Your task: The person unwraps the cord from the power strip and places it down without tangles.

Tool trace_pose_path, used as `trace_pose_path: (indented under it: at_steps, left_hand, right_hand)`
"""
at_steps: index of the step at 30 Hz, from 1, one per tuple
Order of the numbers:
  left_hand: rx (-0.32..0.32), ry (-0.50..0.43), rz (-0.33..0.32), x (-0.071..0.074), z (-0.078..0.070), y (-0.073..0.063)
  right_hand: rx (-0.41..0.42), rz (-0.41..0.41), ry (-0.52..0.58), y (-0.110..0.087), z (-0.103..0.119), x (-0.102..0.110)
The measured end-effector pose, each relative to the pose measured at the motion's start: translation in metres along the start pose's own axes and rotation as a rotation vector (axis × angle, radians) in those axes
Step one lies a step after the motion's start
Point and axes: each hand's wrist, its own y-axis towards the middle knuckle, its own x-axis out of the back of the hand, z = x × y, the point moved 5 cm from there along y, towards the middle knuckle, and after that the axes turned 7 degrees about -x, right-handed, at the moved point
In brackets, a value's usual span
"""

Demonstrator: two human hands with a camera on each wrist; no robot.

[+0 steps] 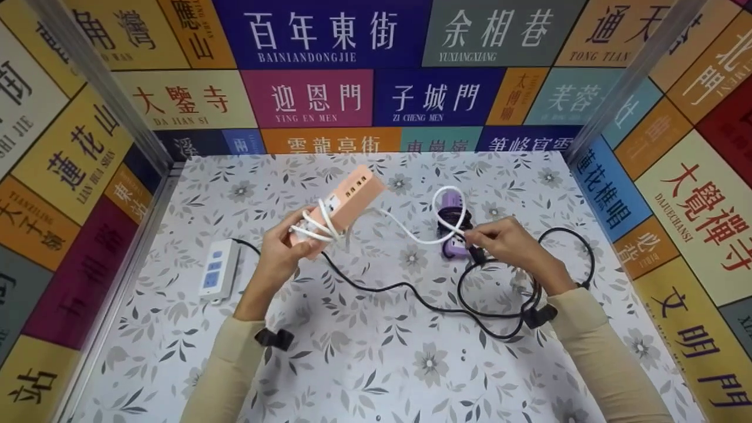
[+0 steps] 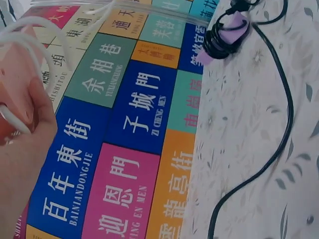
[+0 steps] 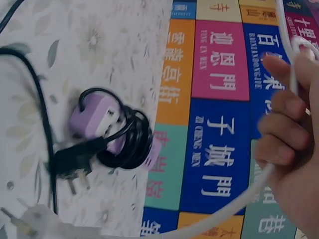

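Observation:
My left hand (image 1: 281,249) grips one end of a peach power strip (image 1: 359,192), held tilted over the table. Several turns of its white cord (image 1: 405,228) wrap around that end. From there the cord runs across to my right hand (image 1: 510,244), whose curled fingers hold it, with a loop rising beside them. In the right wrist view the cord passes through the fingers and down to a whitish plug (image 3: 30,221) with metal prongs. Behind the right hand lies a purple power strip (image 3: 94,117), its black cord (image 3: 130,144) wound round it and its black plug (image 3: 75,159) at one end.
On the left of the table stands a white power strip (image 1: 216,271) with blue-grey sockets. Its black cable (image 1: 382,288) crosses the table to loose coils (image 1: 499,317) under the right wrist. Printed panels (image 1: 329,35) with street names enclose the floral tabletop (image 1: 352,376) at back and sides.

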Motion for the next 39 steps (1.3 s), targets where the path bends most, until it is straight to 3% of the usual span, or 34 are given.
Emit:
trace_pose_path:
  at_steps: [4,8,12,19,25,32,39]
  left_hand:
    - [0.027,0.133,-0.069,0.009,0.002,-0.001]
    - [-0.002,0.191,-0.106,0.016,0.003,0.000]
    - [-0.040,0.201,-0.151,0.022,0.007,-0.001]
    - [-0.035,0.179,-0.225,0.030,0.020,-0.007]
    - [-0.008,0.241,-0.212,0.030,0.027,-0.013]
    - [-0.016,0.268,-0.207,0.023,0.032,-0.018]
    - [0.044,0.261,-0.154,0.007,0.040,-0.021]
  right_hand:
    - [-0.083,0.198,-0.084,-0.011,-0.018,-0.001]
    - [-0.129,0.255,-0.146,-0.020,-0.032,0.007]
    - [-0.131,0.199,-0.175,-0.024,-0.038,0.022]
    - [-0.205,0.130,-0.298,-0.031,-0.051,0.048]
    - [-0.284,0.072,-0.346,-0.038,-0.057,0.065]
    - [-0.288,-0.036,-0.396,-0.041,-0.058,0.079]
    - [-0.383,-0.021,-0.395,-0.050,-0.083,0.069]
